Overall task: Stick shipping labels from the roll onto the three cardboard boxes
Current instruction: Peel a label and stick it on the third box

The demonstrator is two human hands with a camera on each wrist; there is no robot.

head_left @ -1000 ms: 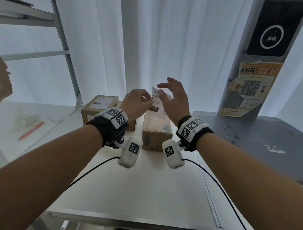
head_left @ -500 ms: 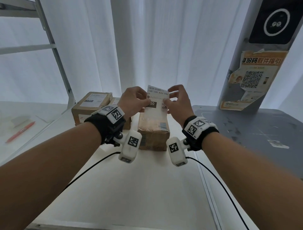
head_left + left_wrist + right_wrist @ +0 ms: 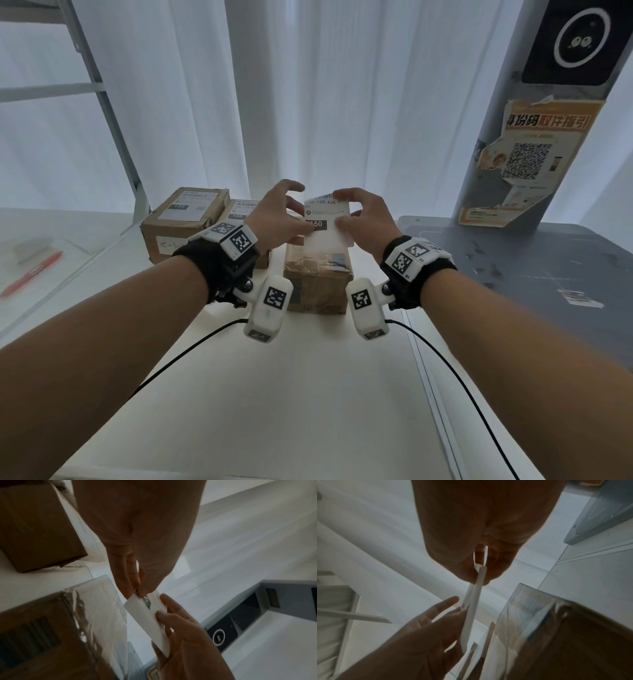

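Both hands are up over the taped cardboard box (image 3: 317, 274), and between them hangs a single shipping label (image 3: 327, 219), printed face toward the head camera, held upright just above that box's far end and not yet touching it. The left hand (image 3: 277, 219) pinches the label's left edge between thumb and fingertips, the other fingers fanned loose above. The right hand (image 3: 363, 219) pinches the right edge the same way; the right wrist view shows the sheet edge-on, clamped at the top by thumb and finger.

This is thin paper: almost weightless, floppy, and I'd judge sticky on the back if the liner is off, though the pictures don't settle that. It bows a little between the two grips. Edges or corners are the places to hold, as now, so the middle stays free to land first; a grip on the adhesive side would likely curl it or fold it onto itself. Tension between the two pinches should keep it flat.

Left of the taped box, two more cardboard boxes sit side by side, the far-left labelled box (image 3: 186, 222) and the middle labelled box (image 3: 239, 214), each with a white label on top. The taped box looks like the last one bare.
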